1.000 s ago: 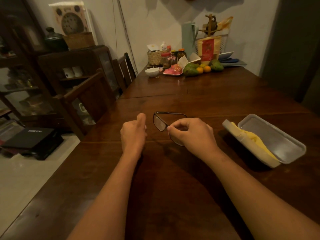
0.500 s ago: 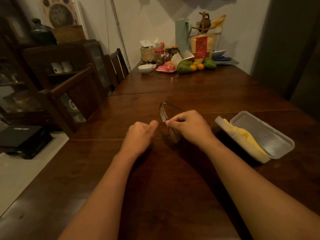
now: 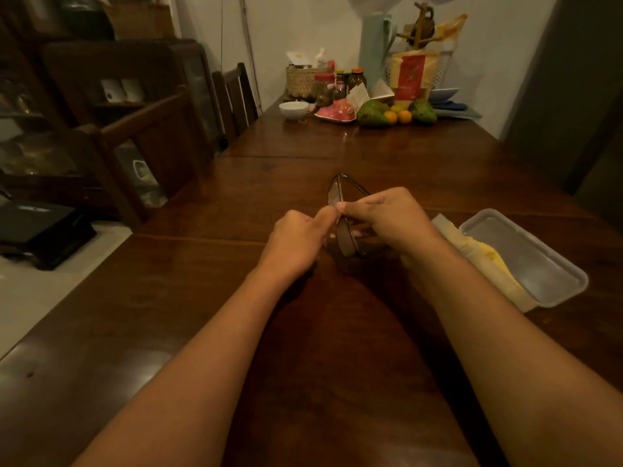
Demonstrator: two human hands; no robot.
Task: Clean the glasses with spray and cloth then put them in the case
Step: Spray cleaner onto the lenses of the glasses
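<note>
My left hand point(image 3: 296, 241) is curled nearly closed, its thumb and forefinger reaching in to pinch the near-left edge of the glasses point(image 3: 342, 220); whether it grips the frame or only touches it, I cannot tell. The glasses sit just beyond both hands, above the middle of the table point(image 3: 168, 298), standing almost on edge, their long axis running near to far: one lens points away from me, the other hangs down toward the wood between my hands. My right hand point(image 3: 387, 217) is closed on the frame from the right, fingers wrapped over the top and thumb meeting the left hand's fingertips, so it seems to carry most of the weight.

Farther right, near my right forearm, the case point(image 3: 526, 261) lies open on the table, its long axis angled from far-left to near-right, with a yellow cloth point(image 3: 495, 261) lying along its left side. That puts the case on my right hand's side, so I judge that hand the nearer one for reaching the cloth or laying the glasses in. I see no spray bottle near me.

At the far end, a red-and-tan packet point(image 3: 413, 75) carries print too small to read; I can make out no other writing.
</note>
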